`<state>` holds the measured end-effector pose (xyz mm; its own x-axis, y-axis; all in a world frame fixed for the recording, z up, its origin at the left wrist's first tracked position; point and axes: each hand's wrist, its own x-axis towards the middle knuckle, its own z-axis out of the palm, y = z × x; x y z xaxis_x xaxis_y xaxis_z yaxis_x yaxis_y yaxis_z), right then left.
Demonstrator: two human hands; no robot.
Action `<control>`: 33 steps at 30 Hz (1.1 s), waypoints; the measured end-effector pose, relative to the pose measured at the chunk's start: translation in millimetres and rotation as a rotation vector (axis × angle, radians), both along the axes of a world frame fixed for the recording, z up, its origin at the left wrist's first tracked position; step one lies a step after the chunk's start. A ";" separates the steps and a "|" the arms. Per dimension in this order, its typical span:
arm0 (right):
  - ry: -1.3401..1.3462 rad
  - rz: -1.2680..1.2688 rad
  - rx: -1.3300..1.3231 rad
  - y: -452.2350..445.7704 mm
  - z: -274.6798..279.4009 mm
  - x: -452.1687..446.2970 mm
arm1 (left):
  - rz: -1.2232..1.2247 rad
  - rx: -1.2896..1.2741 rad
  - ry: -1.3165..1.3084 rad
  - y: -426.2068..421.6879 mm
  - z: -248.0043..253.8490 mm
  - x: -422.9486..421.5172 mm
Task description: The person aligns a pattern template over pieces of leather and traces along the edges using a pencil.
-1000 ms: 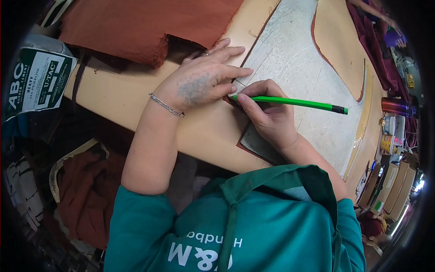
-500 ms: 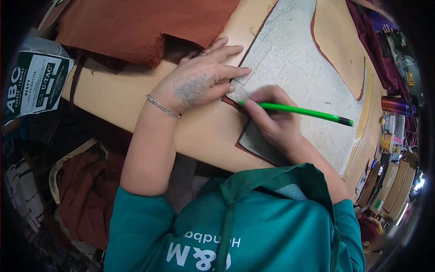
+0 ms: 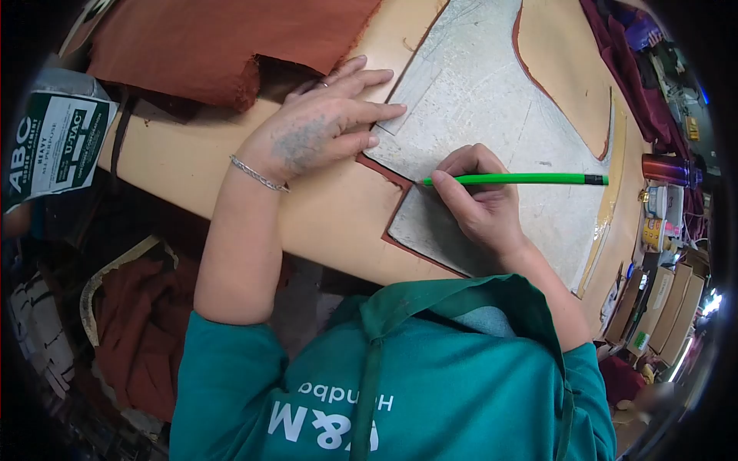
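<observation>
My left hand (image 3: 327, 115) lies with spread fingers on the table and the left edge of a large grey template (image 3: 530, 115). A chain bracelet circles its wrist. My right hand (image 3: 480, 196) is closed around a green pencil (image 3: 530, 179) with a black end. The pencil's tip meets the template's edge at the inner corner of a notch. Under the template lies reddish-brown material (image 3: 396, 234), showing as a thin border along the notch and the lower and right edges.
Rust-coloured fabric (image 3: 177, 46) with a frayed edge lies at the upper left. A rubber cement container (image 3: 58, 142) stands at the left table edge. A yellowish strip (image 3: 607, 207) runs right of the template. Beyond are a tumbler (image 3: 665, 169) and cardboard boxes (image 3: 669, 307).
The pencil tip has moved along the template's edge, away from my left hand, to the notch's inner corner. My left hand keeps its place; the whole view has shifted slightly.
</observation>
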<state>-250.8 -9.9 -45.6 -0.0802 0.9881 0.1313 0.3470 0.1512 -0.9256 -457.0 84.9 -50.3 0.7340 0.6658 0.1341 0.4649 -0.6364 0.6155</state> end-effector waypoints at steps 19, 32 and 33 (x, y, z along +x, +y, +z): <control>-0.178 0.175 -0.179 -15.6 19.3 -20.2 | 0.369 0.156 0.384 -107.3 6.9 26.4; -0.265 0.065 -0.168 13.7 24.1 -7.1 | 0.386 0.095 0.317 -107.1 13.1 26.9; -0.315 0.065 -0.178 13.1 29.1 -7.8 | 0.387 0.097 0.313 -107.3 12.7 27.2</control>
<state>-258.6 3.2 -16.5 -0.1528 0.9847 -0.0834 0.6145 0.0286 -0.7884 -429.8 -22.4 -37.5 0.4511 0.8922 0.0224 0.8305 -0.4288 0.3556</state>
